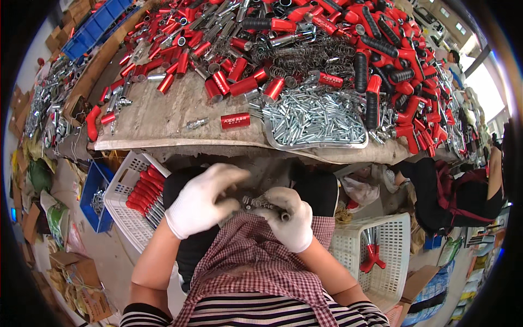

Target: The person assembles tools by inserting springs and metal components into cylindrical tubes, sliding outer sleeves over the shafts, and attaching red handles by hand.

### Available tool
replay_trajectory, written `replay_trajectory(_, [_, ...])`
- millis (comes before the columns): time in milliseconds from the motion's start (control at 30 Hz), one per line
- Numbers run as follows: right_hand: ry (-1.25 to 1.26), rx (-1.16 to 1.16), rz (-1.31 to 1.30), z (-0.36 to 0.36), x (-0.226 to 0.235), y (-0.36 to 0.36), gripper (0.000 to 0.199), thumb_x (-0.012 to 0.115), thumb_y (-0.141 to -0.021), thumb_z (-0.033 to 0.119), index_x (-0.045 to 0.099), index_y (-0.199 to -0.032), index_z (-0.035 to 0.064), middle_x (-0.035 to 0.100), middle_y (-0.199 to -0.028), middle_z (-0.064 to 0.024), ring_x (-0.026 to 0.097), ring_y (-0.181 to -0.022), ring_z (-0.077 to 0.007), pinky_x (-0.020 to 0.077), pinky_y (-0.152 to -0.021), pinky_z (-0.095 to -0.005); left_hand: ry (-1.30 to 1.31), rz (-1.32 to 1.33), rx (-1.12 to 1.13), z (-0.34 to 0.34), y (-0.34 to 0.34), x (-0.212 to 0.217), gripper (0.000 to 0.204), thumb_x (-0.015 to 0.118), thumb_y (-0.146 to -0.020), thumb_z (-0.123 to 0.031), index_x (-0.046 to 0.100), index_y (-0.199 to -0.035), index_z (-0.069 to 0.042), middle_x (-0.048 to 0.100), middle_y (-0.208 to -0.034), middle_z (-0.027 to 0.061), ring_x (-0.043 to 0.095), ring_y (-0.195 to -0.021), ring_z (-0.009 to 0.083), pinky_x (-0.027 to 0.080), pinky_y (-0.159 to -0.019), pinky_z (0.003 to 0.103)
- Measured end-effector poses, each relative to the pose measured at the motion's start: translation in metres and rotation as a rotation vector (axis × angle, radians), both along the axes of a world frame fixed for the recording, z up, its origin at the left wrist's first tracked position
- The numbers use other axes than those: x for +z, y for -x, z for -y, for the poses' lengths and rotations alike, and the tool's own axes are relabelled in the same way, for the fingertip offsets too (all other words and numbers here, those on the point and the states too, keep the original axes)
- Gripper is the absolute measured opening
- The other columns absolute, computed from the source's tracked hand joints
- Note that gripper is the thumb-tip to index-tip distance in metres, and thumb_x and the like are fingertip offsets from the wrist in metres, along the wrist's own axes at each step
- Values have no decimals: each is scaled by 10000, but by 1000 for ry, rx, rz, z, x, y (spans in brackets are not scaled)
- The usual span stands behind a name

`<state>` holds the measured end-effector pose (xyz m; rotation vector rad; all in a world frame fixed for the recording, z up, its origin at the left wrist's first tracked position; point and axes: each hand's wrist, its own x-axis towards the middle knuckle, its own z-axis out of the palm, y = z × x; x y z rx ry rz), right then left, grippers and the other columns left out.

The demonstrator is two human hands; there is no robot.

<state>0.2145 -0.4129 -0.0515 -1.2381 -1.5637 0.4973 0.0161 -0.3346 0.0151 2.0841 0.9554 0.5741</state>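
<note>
Both my hands wear white gloves and are raised over my lap. My right hand is closed around a dark metal part with a coil spring running along it. A round, hollow end of metal shows between its fingers. My left hand is just left of the spring, its thumb and fingers apart and slightly blurred, with nothing visible in them. On the table edge ahead lie a red printed sleeve and a small silver fitting. A clear tray of silver pins stands to their right.
Red sleeves and loose springs are heaped on the table, with red-and-black handles at right. White baskets flank my legs, holding red-handled tools. A blue bin stands at left. Another person's arm shows at right.
</note>
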Motion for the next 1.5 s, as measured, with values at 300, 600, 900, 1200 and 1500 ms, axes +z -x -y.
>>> replay_trajectory(300, [754,377,-1348,-11,-8,12,646,370,-979,636,545,-1209,58,537,-751,-36,347,-471,-101,251,-433,-236,770,597,278,11,39,-23,442,645,-941,-366,653,-1071,57,633,-759,57,555,-559,101,419,-470,215])
replay_trajectory(600, [708,323,-1576,-9,-16,17,415,545,-971,450,574,-1192,100,449,-838,11,313,-580,-97,263,-470,-244,-169,-33,1090,12,322,-85,328,616,-885,-278,707,-1041,-4,695,-816,99,624,-634,156,518,-584,321])
replay_trajectory(900, [502,596,-1906,-37,-42,59,358,570,-978,376,561,-1212,105,614,-1015,-53,549,-877,-205,451,-764,-339,-238,-312,821,8,303,-76,445,589,-899,-231,588,-1251,40,672,-1128,155,650,-1021,245,512,-895,337])
replay_trajectory(1200, [399,309,-1750,-33,-17,63,534,618,-951,371,450,-1377,97,547,-1208,-109,527,-1102,-269,425,-1014,-433,371,355,383,64,7,-45,710,758,-802,-50,412,-1423,-51,651,-1143,202,674,-846,185,548,-741,290])
replay_trajectory(1500, [711,203,-860,-23,9,5,399,549,-984,310,566,-1227,-5,661,-1068,-134,623,-791,-140,502,-646,-257,516,469,487,39,5,-16,206,550,-940,-36,619,-1123,30,634,-800,44,562,-625,67,468,-569,213])
